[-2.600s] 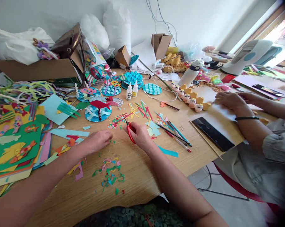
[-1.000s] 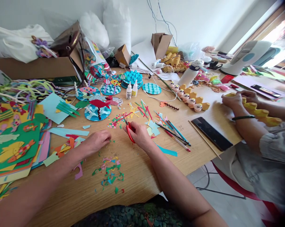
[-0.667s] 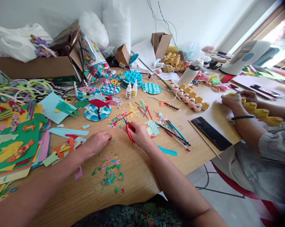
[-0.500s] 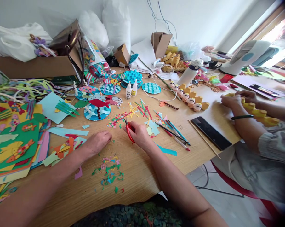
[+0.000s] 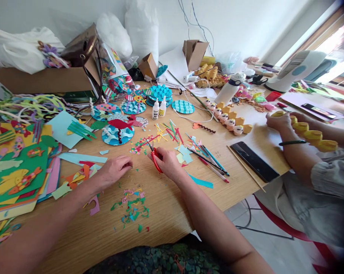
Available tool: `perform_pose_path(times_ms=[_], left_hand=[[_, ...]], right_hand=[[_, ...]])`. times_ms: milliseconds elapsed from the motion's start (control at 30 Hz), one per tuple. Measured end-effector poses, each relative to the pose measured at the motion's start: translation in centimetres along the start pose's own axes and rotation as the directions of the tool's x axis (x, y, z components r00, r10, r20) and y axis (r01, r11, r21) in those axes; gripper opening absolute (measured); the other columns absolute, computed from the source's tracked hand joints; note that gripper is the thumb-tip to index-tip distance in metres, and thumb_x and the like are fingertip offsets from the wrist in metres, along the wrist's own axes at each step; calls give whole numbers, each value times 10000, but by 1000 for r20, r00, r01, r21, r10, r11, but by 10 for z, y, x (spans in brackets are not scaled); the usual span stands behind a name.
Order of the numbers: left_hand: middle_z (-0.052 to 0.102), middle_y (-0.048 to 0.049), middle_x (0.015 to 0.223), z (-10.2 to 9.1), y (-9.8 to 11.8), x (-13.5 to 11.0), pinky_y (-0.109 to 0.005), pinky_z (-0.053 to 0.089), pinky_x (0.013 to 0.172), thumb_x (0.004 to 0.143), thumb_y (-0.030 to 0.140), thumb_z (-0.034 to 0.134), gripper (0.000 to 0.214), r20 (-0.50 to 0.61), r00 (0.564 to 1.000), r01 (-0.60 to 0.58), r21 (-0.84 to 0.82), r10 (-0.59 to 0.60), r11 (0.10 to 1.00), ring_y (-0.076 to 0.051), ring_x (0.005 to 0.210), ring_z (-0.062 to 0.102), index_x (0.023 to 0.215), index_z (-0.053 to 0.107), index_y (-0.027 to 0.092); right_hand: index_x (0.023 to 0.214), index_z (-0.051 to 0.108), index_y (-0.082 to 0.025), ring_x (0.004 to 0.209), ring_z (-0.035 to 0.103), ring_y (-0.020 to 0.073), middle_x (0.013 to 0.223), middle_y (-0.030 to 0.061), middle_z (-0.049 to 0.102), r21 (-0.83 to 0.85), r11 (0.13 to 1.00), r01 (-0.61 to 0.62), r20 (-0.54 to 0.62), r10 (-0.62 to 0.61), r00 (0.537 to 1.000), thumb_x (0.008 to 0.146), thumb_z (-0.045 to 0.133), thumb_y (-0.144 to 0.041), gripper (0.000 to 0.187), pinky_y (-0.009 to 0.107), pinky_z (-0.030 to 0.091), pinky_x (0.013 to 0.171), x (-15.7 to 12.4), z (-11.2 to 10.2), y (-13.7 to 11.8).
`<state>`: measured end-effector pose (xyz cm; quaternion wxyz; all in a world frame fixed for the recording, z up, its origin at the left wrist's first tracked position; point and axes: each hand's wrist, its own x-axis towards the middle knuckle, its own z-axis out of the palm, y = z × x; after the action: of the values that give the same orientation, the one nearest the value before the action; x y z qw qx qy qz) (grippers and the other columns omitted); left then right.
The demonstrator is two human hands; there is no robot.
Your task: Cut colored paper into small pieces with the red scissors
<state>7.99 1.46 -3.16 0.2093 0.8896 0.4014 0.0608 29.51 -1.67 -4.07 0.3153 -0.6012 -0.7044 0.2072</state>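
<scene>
My right hand (image 5: 168, 163) is closed round the red handles of a pair of scissors (image 5: 156, 159), whose blades point up and left over the table. To the left, my left hand (image 5: 119, 169) hovers at the tabletop with its fingers curled together. Whatever sits at its fingertips is too small to name. Tiny coloured paper dots (image 5: 140, 145) lie just beyond the scissor tips. Between my forearms are green, pink and blue paper scraps (image 5: 133, 207). A blue paper disc (image 5: 109, 137) with a red fish on a brown twisted stem stands farther back.
Coloured paper sheets (image 5: 6, 190) and offcuts fill the left side. Two glue bottles (image 5: 155, 110) stand at the middle back. Pens (image 5: 211, 156), a wooden stick (image 5: 244, 167) and a black phone (image 5: 254, 160) lie right. Beyond them, another person's hands hold a yellow egg-carton strip (image 5: 314, 133).
My left hand has shifted slightly left and up, its knuckles more raised. My right hand and the scissors stay nearly in place.
</scene>
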Motion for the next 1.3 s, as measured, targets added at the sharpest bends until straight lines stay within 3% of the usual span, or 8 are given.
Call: perform_pose_path(times_ms=[167,600,867,1300], left_hand=[[625,-19,782,-2,4,-3,-236,435,625,803,174,433,136,-30,998,46,-46,-48,998,-151,722,577,784,568,176],[599,-11,761,14,6,15,-253,414,634,747,109,466,142,68,997,-35,33,32,999,-164,722,568,753,578,195],[608,-42,796,15,13,14,-284,424,695,775,141,500,89,82,996,-54,130,44,990,-192,774,573,761,579,179],[610,-66,786,24,13,12,-300,442,723,818,103,422,179,40,996,-84,174,78,981,-195,782,575,762,582,162]], right_hand=[[594,433,-180,470,275,76,506,-55,347,-3,1000,7,10,-7,1000,830,460,-461,368,201,200,464,-1,1,-2],[600,473,-174,464,268,74,496,-58,338,-30,1000,4,6,-4,1000,827,470,-465,369,202,189,454,-1,0,-1],[595,466,-176,469,283,78,505,-53,370,-29,1000,4,33,-3,999,826,481,-448,357,206,202,464,0,-1,-2],[608,487,-173,464,302,77,510,-46,400,-48,999,18,38,-17,999,831,490,-418,331,204,210,465,0,-1,-2]])
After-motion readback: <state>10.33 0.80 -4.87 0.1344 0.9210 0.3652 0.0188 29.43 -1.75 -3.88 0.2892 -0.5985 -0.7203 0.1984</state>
